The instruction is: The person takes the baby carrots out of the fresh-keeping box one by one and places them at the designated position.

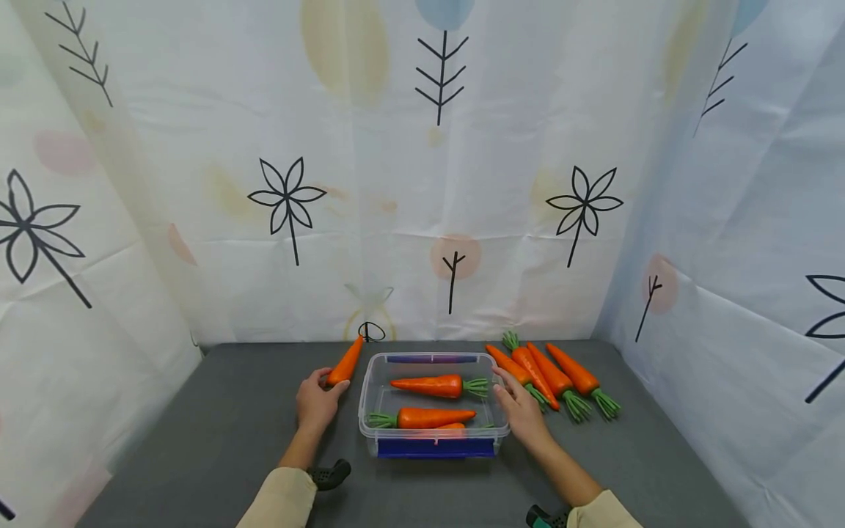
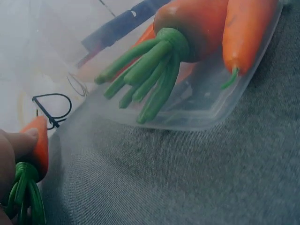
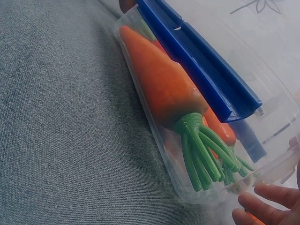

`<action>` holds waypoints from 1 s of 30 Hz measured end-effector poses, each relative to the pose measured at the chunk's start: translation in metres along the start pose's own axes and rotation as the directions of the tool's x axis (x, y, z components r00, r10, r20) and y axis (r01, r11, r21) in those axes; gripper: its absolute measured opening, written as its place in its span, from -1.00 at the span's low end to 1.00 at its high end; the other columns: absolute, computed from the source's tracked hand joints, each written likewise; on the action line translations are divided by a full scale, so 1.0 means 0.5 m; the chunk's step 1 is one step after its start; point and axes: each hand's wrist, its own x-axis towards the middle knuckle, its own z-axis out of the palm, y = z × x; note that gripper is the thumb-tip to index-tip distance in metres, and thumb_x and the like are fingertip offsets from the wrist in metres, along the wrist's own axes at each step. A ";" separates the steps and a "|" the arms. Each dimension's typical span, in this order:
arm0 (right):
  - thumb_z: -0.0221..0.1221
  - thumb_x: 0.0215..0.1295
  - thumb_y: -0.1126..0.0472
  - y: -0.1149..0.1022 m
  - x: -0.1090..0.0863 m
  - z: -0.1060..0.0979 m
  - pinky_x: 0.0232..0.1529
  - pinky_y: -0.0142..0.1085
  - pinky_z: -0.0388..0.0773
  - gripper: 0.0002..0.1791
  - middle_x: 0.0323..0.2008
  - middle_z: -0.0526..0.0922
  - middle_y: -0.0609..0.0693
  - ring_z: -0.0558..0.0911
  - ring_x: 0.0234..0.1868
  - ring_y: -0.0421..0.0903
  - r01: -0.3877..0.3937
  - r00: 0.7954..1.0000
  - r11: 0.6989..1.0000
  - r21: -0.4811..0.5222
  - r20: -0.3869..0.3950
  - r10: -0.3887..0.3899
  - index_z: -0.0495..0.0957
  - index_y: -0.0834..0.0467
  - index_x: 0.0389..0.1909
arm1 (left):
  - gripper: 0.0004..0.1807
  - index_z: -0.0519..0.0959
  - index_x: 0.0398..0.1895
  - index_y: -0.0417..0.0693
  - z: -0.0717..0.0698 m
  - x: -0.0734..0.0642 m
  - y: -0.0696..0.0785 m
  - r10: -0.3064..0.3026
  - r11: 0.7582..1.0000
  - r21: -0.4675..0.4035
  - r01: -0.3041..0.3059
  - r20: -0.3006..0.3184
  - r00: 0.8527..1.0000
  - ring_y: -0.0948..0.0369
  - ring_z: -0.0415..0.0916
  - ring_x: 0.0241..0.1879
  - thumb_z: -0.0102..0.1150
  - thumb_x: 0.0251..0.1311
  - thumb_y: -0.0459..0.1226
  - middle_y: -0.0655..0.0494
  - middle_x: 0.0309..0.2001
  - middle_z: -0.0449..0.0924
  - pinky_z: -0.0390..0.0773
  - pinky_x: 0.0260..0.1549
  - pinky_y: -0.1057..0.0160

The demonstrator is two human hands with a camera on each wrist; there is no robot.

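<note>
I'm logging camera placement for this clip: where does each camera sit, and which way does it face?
Head: worn on the head, facing forward and down at the clear box; left hand, right hand and sleeves show.
Left wrist: worn there, facing the box across gray cloth; part of the left hand, pinching a carrot, shows at the left edge.
Right wrist: worn there, facing the box's blue clasp; right-hand fingers show lower right.
Shared: both wrist views show the box with carrots inside.

Counted eight carrots [image 1: 429,386] in view: three boxed, four loose, one held. Tallied one left hand [image 1: 315,402], one right hand [image 1: 521,411], two sleeves [image 1: 280,500], two wrist devices [image 1: 331,475], one box [image 1: 367,403], two latches [image 1: 436,448], one tabletop [image 1: 251,411].
</note>
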 end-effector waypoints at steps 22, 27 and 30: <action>0.02 0.49 0.10 0.001 -0.002 -0.001 -0.41 -0.21 0.43 -0.54 -0.34 0.54 0.14 0.57 -0.34 0.06 -0.007 1.000 1.000 0.003 0.005 0.007 0.39 0.10 0.35 | -0.40 0.45 0.22 -0.20 -0.020 0.003 0.001 -0.028 0.985 0.174 0.017 0.061 0.998 -0.18 0.42 -0.04 0.33 0.16 -0.12 -0.33 0.00 0.46 0.37 -0.05 -0.17; 0.02 0.49 0.13 -0.001 0.000 -0.002 -0.35 -0.17 0.48 -0.55 -0.20 0.61 0.19 0.61 -0.28 0.04 -0.007 1.000 1.000 -0.010 0.003 0.007 0.39 0.09 0.35 | -0.39 0.46 0.22 -0.18 -0.027 0.005 0.008 -0.013 0.976 0.219 0.003 0.044 0.999 -0.20 0.43 -0.08 0.34 0.15 -0.10 -0.31 -0.01 0.48 0.34 -0.09 -0.19; 0.01 0.50 0.14 -0.001 0.000 -0.003 -0.39 -0.18 0.45 -0.55 -0.22 0.60 0.19 0.57 -0.30 0.03 -0.009 1.000 1.000 -0.007 0.016 0.009 0.37 0.09 0.36 | -0.39 0.46 0.23 -0.16 -0.029 0.006 0.013 -0.007 0.969 0.247 -0.006 0.053 0.999 -0.21 0.43 -0.08 0.34 0.14 -0.11 -0.31 0.00 0.48 0.32 -0.10 -0.21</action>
